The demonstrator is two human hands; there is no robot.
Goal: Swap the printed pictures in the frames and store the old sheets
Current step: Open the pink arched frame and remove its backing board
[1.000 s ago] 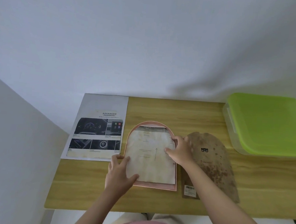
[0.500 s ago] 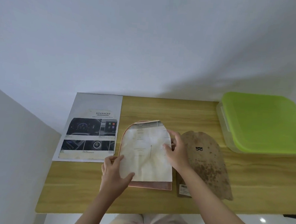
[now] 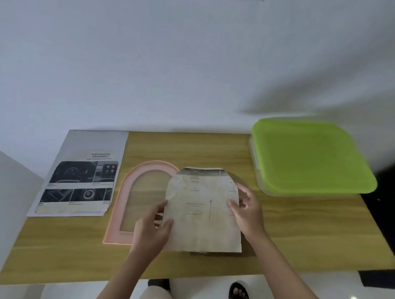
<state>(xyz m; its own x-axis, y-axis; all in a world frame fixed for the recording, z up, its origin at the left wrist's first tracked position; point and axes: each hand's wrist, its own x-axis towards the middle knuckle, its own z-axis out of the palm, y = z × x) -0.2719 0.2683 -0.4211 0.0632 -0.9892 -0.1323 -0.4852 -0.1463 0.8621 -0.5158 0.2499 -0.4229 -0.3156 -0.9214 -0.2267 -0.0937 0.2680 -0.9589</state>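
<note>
A pink arch-shaped frame (image 3: 119, 204) lies flat on the wooden table (image 3: 302, 236), its window showing the wood beneath. An arch-cut printed sheet (image 3: 202, 209), pale and creased, is held just right of the frame. My left hand (image 3: 152, 229) grips its lower left edge and my right hand (image 3: 246, 210) pinches its right edge. The sheet covers most of the brown backing board (image 3: 240, 182), of which only slivers show. A rectangular printed car-interior sheet (image 3: 81, 181) lies flat at the table's left.
A clear box with a lime-green lid (image 3: 307, 158) stands at the back right of the table. A white wall rises behind. A dark floor area (image 3: 390, 230) lies beyond the table's right edge. My sandalled feet (image 3: 238, 295) show below the front edge.
The arch-cut sheet has come up off the pink frame and shifted right, over the backing board. The frame's window now shows bare wood. Both hands moved right with the sheet.
</note>
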